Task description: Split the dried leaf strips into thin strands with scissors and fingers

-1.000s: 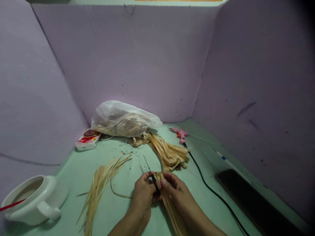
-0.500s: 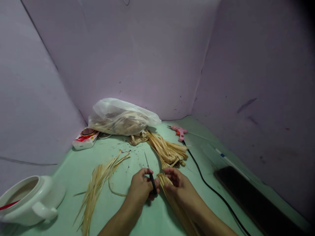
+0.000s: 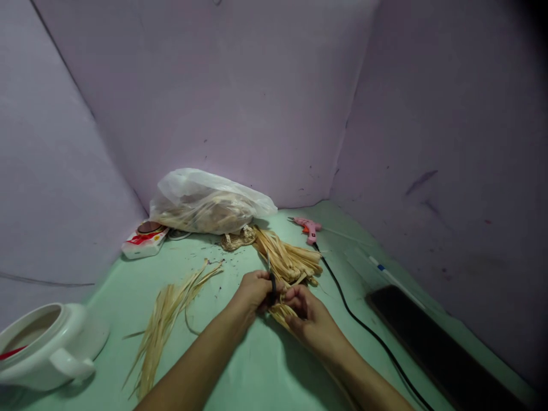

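My left hand (image 3: 252,294) is closed around small black-handled scissors (image 3: 273,287), whose thin blades point away from me. Close beside it, my right hand (image 3: 315,322) pinches the end of a bundle of dried tan plant strips (image 3: 280,313). The lower part of that bundle runs back under my right forearm, mostly hidden. Both hands' fingertips meet near the bundle's end; whether the scissors touch it I cannot tell. Just beyond my hands lies a larger pile of dried strips (image 3: 289,260).
Loose strips (image 3: 160,328) lie at left, behind a white ceramic pot (image 3: 71,339). A plastic bag (image 3: 209,202) and a tissue pack (image 3: 143,245) sit at the back. To the right are a pink glue gun (image 3: 309,226), its black cord (image 3: 351,305) and a dark flat slab (image 3: 428,337).
My left hand has moved right and away from me with the scissors, up against the strips in my right hand. The scissors have turned more upright. The view has shifted slightly.
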A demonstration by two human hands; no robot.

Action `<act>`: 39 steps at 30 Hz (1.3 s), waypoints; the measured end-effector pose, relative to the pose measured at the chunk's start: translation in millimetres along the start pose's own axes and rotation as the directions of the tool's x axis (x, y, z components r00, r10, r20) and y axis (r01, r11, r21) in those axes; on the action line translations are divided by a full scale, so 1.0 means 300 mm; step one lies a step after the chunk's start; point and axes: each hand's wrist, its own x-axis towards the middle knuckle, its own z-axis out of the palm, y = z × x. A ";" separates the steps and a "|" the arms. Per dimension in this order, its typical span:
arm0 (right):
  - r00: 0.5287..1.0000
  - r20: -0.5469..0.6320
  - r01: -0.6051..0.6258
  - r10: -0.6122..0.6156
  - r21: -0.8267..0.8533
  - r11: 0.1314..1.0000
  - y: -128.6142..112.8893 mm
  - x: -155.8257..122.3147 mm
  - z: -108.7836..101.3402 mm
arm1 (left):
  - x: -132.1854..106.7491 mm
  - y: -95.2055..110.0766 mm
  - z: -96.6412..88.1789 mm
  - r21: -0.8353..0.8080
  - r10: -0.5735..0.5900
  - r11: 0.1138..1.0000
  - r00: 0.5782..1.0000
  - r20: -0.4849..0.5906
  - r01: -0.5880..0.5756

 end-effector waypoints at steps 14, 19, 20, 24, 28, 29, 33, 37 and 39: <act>0.916 0.390 -0.231 0.095 0.318 0.920 -0.178 -0.073 -0.019 | 0.092 0.069 0.028 0.140 0.050 0.989 0.997 -0.061 -0.041; 0.993 0.028 -0.118 0.115 0.247 0.962 -0.119 -0.023 -0.018 | -0.077 0.087 -0.118 0.171 0.182 0.972 0.977 -0.110 -0.162; 0.994 0.016 -0.107 0.106 0.220 0.970 -0.104 -0.017 -0.012 | -0.117 0.082 -0.138 0.116 0.220 0.971 0.972 -0.082 -0.210; 0.995 0.064 -0.087 0.080 0.122 0.989 -0.063 -0.022 0.032 | -0.214 0.045 -0.161 -0.007 0.239 0.971 0.971 -0.012 -0.239; 0.997 0.042 -0.070 0.067 0.058 0.996 -0.056 -0.030 0.075 | -0.207 0.014 -0.159 -0.039 0.266 0.963 0.964 0.013 -0.265; 0.998 0.023 -0.064 0.063 0.038 0.997 -0.061 -0.029 0.082 | -0.200 0.009 -0.161 -0.049 0.273 0.961 0.962 0.002 -0.272; 0.996 -0.092 -0.009 0.006 -0.042 0.999 -0.093 -0.018 0.096 | -0.182 -0.002 -0.175 -0.066 0.229 0.970 0.970 -0.078 -0.235; 0.985 -0.151 0.071 -0.084 -0.093 0.993 -0.088 -0.011 0.101 | -0.180 -0.012 -0.170 -0.098 0.156 0.981 0.983 -0.098 -0.166; 0.987 -0.111 0.098 -0.112 -0.123 0.987 -0.066 -0.012 0.105 | -0.181 -0.015 -0.161 -0.133 0.162 0.977 0.985 -0.057 -0.168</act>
